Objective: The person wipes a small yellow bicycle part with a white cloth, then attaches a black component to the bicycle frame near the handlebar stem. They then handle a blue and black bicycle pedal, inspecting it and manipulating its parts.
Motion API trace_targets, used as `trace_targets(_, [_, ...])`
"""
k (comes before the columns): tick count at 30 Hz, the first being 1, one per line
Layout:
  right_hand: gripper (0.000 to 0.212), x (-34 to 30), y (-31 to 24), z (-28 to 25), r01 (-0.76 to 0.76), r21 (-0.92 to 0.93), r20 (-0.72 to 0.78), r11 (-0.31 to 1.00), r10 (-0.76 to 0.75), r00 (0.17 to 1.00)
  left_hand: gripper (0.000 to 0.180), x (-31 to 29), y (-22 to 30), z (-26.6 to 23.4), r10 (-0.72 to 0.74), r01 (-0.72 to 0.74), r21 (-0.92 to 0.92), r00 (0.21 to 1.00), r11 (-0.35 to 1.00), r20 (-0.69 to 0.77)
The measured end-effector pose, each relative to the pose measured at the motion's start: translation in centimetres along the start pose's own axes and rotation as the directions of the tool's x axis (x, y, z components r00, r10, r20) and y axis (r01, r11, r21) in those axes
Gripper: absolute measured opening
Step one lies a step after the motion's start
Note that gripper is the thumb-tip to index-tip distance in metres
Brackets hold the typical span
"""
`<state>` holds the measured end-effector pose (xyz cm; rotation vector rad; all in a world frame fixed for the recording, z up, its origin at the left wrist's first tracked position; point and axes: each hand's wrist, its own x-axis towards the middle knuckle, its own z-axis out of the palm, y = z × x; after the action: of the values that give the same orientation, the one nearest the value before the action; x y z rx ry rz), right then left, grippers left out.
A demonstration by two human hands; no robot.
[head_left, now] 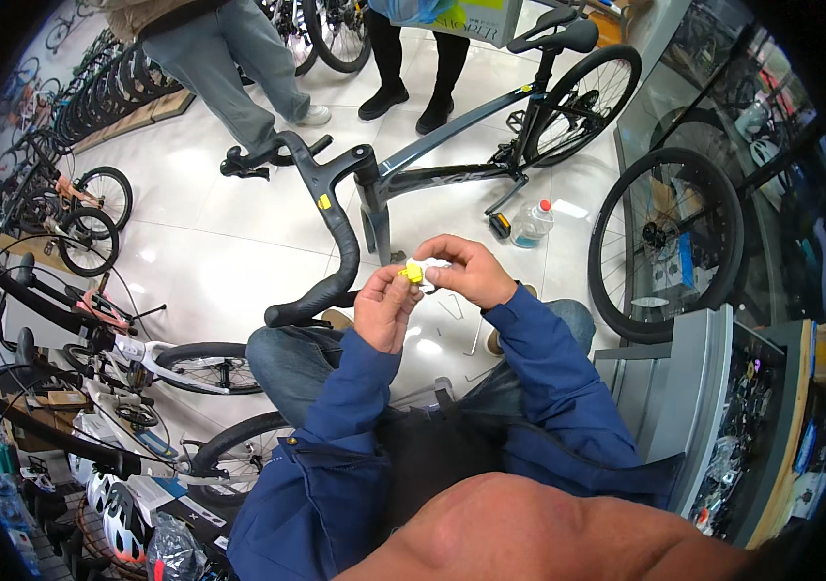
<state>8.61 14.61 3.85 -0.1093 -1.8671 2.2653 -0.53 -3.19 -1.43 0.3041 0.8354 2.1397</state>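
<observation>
1. Head view, grip: left hand (386, 308) pinches a small yellow piece (411, 274) between thumb and fingertips; right hand (472, 277) grasps a crumpled-looking white piece (431, 265) against it. Exact join unclear. Both pieces are held above the floor, between the knees, near side of the dark bike (452, 175).
2. Progress, judged: handwork looks midway; yellow and white are together in the fingers, not yet parted or set down. Yellow tags sit on the handlebar (339, 237) and, farther off, the frame.
3. Bike looks part-built: no wheel shows in the fork (376, 229); a loose wheel (653, 232) leans at right. Fitting it seems left over.
4. Around: hex keys (474, 337) on the floor just beyond the lap; bottle (532, 224) by the pedal; cabinet (670, 387) near right; parked bikes left.
5. In the way: handlebar drop crowds the left hand; two bystanders' legs (256, 73) stand far side.
</observation>
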Motion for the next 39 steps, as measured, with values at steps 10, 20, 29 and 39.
trace_targets(10, [0.027,-5.6,1.5,1.0,0.093,-0.666,0.184,0.740,0.043,0.982,0.019,-6.3,-3.5,-3.8,-0.388,0.390,0.083,0.921,0.917,-0.031])
trace_targets(20, [0.025,-11.8,7.1,2.6,-0.080,-0.709,-0.019,0.701,0.094,0.995,0.016,-9.7,-7.6,-6.9,-0.495,0.491,0.174,0.869,0.854,-0.027])
trace_targets(29, [0.023,-11.4,7.3,3.1,-0.040,-0.716,-0.091,0.697,-0.037,0.995,0.021,-9.6,-7.6,-7.2,-0.351,0.344,0.276,0.936,0.897,-0.027])
trace_targets(39, [0.024,-12.0,6.5,3.5,0.093,-0.738,0.027,0.669,-0.108,0.994,0.014,-10.4,-7.5,-6.9,-0.280,0.280,0.236,0.959,0.931,-0.033])
